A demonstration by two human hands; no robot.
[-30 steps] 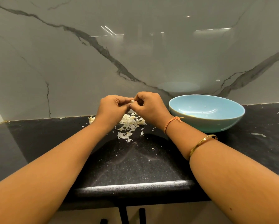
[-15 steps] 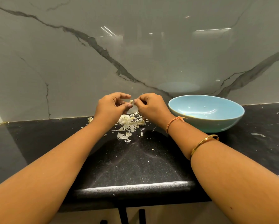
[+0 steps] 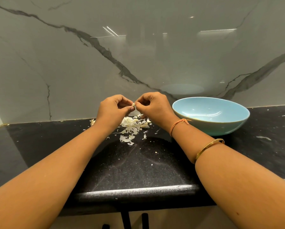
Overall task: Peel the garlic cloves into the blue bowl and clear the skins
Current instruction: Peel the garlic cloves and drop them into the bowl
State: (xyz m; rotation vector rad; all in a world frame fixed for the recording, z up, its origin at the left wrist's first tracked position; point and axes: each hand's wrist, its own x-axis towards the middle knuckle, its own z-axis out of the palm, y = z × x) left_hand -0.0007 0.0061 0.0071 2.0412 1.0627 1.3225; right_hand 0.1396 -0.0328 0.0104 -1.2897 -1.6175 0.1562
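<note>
Quick count: 1 garlic clove (image 3: pixel 133 104), 1 blue bowl (image 3: pixel 229 124), 1 pile of skins (image 3: pixel 131 125) plus stray flakes on black counter (image 3: pixel 138 166). Left hand (image 3: pixel 112 109) and right hand (image 3: pixel 155 107) both curled, fingertips pinching same clove from either side, up above pile at 6 o'clock. Bowl on counter at 3 o'clock of right hand, few pale bits inside, can't tell what. Versus half second back: barely anything different, clove still pinched in same spot, bowl and pile unmoved.

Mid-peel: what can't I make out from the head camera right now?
Head view:
- Garlic clove: tiny, mostly covered by left hand and right hand; remaining skin unclear.
- Blue bowl: near rim hides its near inside; contents too small to count.
- Skin pile: partly behind both hands; whole cloves indistinguishable.
</note>
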